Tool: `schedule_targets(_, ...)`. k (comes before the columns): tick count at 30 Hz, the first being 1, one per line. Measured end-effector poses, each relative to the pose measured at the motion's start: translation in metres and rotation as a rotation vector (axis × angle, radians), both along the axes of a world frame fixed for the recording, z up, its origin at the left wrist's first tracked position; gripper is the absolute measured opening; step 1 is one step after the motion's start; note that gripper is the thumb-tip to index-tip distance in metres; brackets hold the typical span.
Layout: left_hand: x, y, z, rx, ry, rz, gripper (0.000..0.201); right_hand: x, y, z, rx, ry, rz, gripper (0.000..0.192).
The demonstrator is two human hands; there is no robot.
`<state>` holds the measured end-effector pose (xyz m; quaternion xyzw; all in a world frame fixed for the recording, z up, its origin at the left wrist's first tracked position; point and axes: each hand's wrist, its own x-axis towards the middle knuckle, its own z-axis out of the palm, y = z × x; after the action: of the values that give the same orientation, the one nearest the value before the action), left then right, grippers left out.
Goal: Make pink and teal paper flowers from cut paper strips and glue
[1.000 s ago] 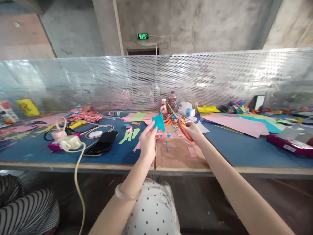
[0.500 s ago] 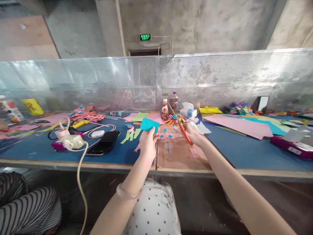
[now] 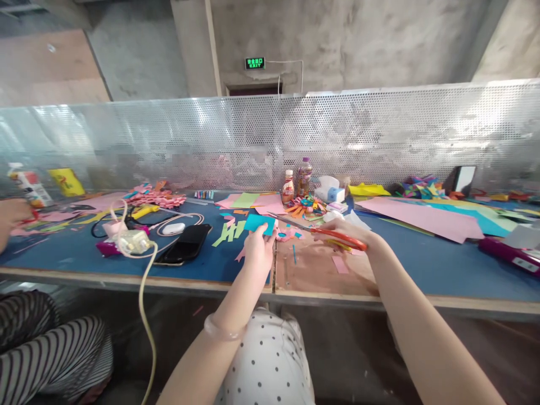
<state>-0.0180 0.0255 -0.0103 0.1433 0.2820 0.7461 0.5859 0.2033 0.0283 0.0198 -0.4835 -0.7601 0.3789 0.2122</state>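
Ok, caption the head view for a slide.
Left hand holding rectangular blue paper; right hand holding orange-handled metal scissors.

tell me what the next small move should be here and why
Probably ease the scissors a little left, lining the blades up with the right edge of the blue paper: the left hand holds the paper, the right hand grips the scissors, and their tips point towards that edge, though whether they touch it I can't tell.
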Motion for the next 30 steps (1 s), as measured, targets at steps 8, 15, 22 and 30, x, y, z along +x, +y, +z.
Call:
schedule_targets(8, 0.0036, -0.0055, 0.0034, 0.125, 0.011, -0.001, 0.026, 0.0042, -0.0056, 0.0041, -0.008, 0.053, 0.035, 0.035)
schedule_targets(15, 0.0051, -0.0043, 0.0032, 0.1, 0.038, -0.02, 0.023, 0.0037, -0.0045, 0.0016, -0.024, 0.053, 0.008, 0.036)
schedule_targets(22, 0.0066, -0.0047, 0.0019, 0.111, 0.026, -0.039, 0.021, 0.0023, -0.007, 0.0031, -0.037, 0.07, 0.02, 0.036)
schedule_targets(30, 0.0065, -0.0055, 0.0009, 0.115, 0.034, -0.044, 0.019, 0.0027, -0.0073, 0.0042, 0.018, 0.019, 0.033, 0.035)
